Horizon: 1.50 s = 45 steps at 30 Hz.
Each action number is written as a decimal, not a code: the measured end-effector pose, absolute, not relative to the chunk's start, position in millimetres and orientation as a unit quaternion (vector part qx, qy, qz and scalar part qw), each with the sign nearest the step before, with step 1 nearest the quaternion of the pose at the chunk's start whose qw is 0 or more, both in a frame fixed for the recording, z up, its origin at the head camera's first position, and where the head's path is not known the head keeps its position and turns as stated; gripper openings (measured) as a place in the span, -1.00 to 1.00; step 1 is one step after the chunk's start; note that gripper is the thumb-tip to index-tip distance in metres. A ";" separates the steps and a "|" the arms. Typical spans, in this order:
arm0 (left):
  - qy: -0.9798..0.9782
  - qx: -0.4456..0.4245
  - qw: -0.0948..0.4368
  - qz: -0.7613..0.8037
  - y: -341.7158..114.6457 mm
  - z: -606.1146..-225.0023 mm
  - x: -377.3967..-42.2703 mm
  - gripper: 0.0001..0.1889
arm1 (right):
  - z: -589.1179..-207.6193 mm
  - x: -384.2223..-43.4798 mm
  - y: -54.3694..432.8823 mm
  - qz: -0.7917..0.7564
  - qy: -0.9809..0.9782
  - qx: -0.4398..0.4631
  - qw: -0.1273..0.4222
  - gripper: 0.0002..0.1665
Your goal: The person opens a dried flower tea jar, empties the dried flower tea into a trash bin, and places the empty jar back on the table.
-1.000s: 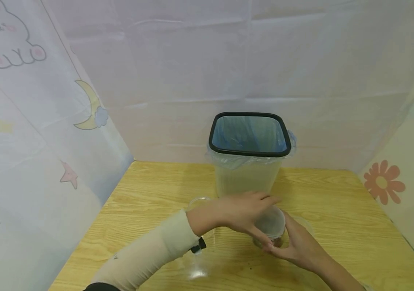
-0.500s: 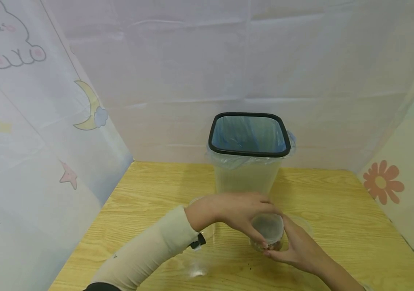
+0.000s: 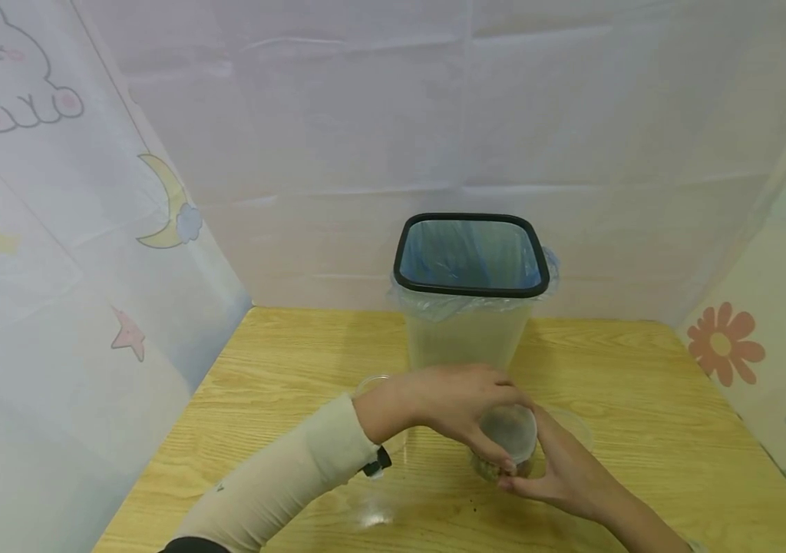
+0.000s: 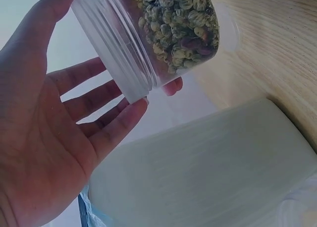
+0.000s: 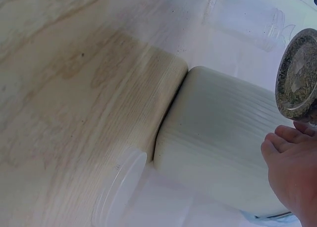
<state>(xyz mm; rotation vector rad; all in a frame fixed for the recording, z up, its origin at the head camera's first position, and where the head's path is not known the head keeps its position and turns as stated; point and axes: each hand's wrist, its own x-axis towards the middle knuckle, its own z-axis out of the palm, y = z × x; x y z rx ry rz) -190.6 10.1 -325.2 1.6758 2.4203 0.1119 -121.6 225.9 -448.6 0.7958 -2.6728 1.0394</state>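
Note:
A clear plastic jar (image 4: 178, 28) with a frosted screw lid (image 3: 509, 432) is held up above the table between both hands. Dried flower buds fill much of it in the left wrist view. My left hand (image 3: 458, 403) reaches across and grips the lid's rim, thumb on one side and fingertips on the other. Lower down, my right hand (image 3: 559, 465) holds the jar's body. In the right wrist view the jar's round base (image 5: 299, 78) shows at the right edge, beside my right hand's fingers; their far side is hidden.
Behind the hands stands a pale bin (image 3: 469, 338) with a black rim and a bag liner. A clear empty-looking jar (image 5: 247, 19) stands left of it, partly hidden by my left wrist. A loose translucent lid (image 3: 576, 427) lies at right. Dark specks dot the wooden table (image 3: 296, 346).
My left hand has come down onto the lid and steadied, after blurred motion a second ago. The jar has shifted slightly left; the right hand stays on it.

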 end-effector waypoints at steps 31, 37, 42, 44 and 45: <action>0.792 0.595 0.126 0.054 -1.0 -326.8 -195.1 0.01 | -442.6 -120.2 226.8 0.364 -0.893 0.260 0.046 0.27; 0.778 0.613 0.134 0.045 -0.5 -324.7 -193.2 -0.13 | -441.9 -118.0 225.8 0.362 -0.898 0.247 0.034 0.26; 0.777 0.611 0.146 0.047 0.3 -324.1 -192.5 -0.15 | -442.5 -117.9 225.3 0.364 -0.898 0.246 0.031 0.28; 0.778 0.609 0.147 0.047 0.7 -324.0 -192.1 -0.15 | -443.0 -117.8 225.2 0.362 -0.898 0.248 0.033 0.29; 0.778 0.608 0.148 0.047 0.8 -323.9 -191.9 -0.15 | -443.1 -117.9 225.2 0.360 -0.898 0.250 0.034 0.30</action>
